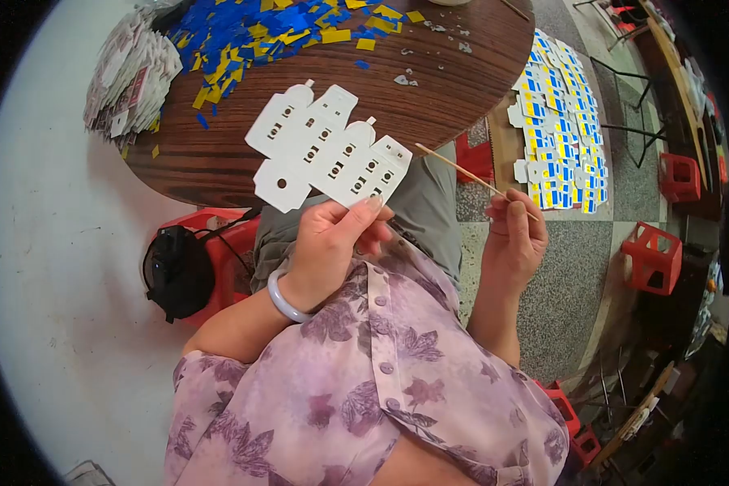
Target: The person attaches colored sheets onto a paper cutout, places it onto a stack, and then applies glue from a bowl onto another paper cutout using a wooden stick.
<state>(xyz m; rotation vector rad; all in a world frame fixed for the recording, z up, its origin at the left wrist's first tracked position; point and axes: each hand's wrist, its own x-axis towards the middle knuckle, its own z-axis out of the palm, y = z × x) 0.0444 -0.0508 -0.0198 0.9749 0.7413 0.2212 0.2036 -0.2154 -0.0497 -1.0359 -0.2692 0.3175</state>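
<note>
A flat white die-cut card (pixel 320 146) with several small punched holes is held over the near edge of the round brown table (pixel 429 81). My left hand (pixel 332 239) pinches its lower right corner between thumb and fingers. Off to the right, my right hand (pixel 517 235) grips a thin wooden stick (pixel 462 170), whose tip points up and left toward the card's right edge without touching it. Small white scraps (pixel 405 80) lie on the table beyond the card.
Blue and yellow pieces (pixel 251 32) are heaped at the table's far left, beside a stack of folded cards (pixel 130 73). Rows of blue, yellow and white cards (pixel 559 121) lie at right. Red stools (pixel 652 257) and a black bag (pixel 178 271) stand around.
</note>
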